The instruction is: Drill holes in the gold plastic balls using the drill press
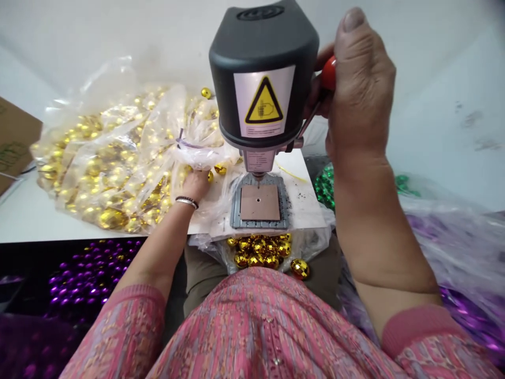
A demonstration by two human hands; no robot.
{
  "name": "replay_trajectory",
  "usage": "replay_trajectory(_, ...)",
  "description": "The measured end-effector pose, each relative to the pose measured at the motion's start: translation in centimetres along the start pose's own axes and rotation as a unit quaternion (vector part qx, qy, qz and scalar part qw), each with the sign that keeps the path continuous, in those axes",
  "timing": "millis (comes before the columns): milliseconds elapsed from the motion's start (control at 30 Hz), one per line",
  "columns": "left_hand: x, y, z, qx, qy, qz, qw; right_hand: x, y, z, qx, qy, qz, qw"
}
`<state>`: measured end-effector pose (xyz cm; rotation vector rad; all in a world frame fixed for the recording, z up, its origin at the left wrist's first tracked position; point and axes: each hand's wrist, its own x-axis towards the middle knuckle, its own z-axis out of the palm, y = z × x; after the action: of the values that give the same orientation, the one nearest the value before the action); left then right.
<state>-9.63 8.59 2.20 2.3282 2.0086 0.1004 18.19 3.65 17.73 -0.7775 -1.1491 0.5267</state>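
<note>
A small bench drill press (263,68) with a black housing and a hand-warning sticker stands in front of me. My right hand (361,89) is wrapped round its feed lever, which ends in a red knob (328,73); the thumb points up. Under the drill bit, a brown square plate (259,202) with a hole in it lies on the grey metal base (235,215). My left hand (196,184) reaches into the mouth of a clear plastic bag (130,126) full of shiny gold faceted balls (114,216). Its fingers are hidden by the plastic and balls.
Gold balls (258,252) lie in plastic on my lap, with a loose one (300,268) beside them. Purple balls (84,276) are at lower left, green ones (325,187) right of the table. A cardboard box (18,139) stands far left. Dark shavings surround the base.
</note>
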Motion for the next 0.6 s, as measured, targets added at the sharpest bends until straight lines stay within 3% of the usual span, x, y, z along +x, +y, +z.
replay_trajectory(67, -1.6, 0.6, -0.5, -0.079, 0.007, -0.008, 0.997, -0.1, 0.0, 0.1, 0.005, -0.001, -0.006, 1.000)
replay_trajectory(133, -3.9, 1.4, -1.1, -0.232, -0.020, 0.002, 0.973, -0.2, 0.1, 0.2, 0.006, 0.000, -0.015, 1.000)
replay_trajectory(167, -5.1, 2.0, -1.3, -0.339, -0.054, 0.008, 0.939, -0.2, 0.2, 0.3, 0.005, 0.001, -0.018, 1.000)
replay_trajectory(233, -7.3, 3.3, -1.3, -0.523, -0.114, 0.010, 0.845, -0.3, 0.3, 0.4, 0.005, 0.005, -0.016, 1.000)
replay_trajectory(300, -8.7, 4.6, -0.8, -0.602, -0.109, 0.005, 0.791, -0.3, 0.4, 0.4, 0.002, 0.010, -0.010, 1.000)
replay_trajectory(400, -9.1, 6.5, 0.3, -0.621, -0.084, -0.014, 0.779, -0.3, 0.5, 0.4, 0.003, 0.012, -0.008, 1.000)
replay_trajectory(600, -7.2, 8.2, 1.9, -0.612, -0.114, -0.068, 0.779, -0.3, 0.2, 0.3, 0.021, -0.001, -0.007, 1.000)
